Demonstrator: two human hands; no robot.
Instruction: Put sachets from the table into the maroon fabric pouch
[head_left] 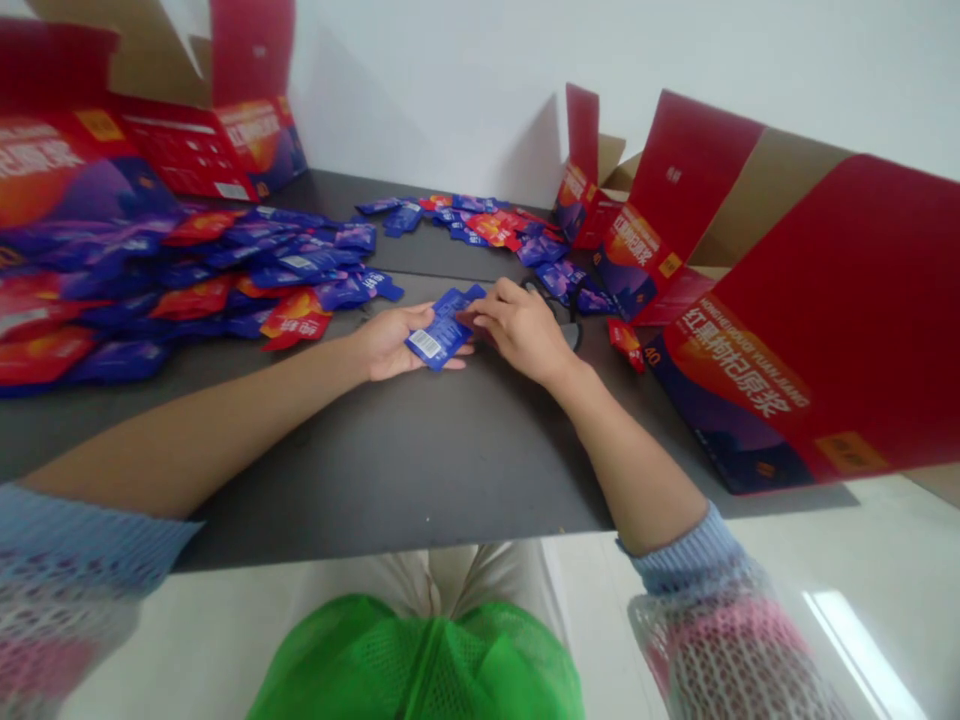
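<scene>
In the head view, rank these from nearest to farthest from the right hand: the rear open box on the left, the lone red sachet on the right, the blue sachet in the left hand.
From the right hand:
1. Blue sachet, just left, in the left hand.
2. Lone red sachet, to the right.
3. Rear open box, far left, near the wall.

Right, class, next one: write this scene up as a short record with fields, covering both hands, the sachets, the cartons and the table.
Left hand: holding a blue sachet, barcode showing
Right hand: fingertips at the sachet's far end; grip unclear
Left side: heap of blue and red sachets
Back: looser scatter of sachets near the wall
Cartons: printed goji cartons on both sides, flaps raised
Surface: dark grey table
</scene>
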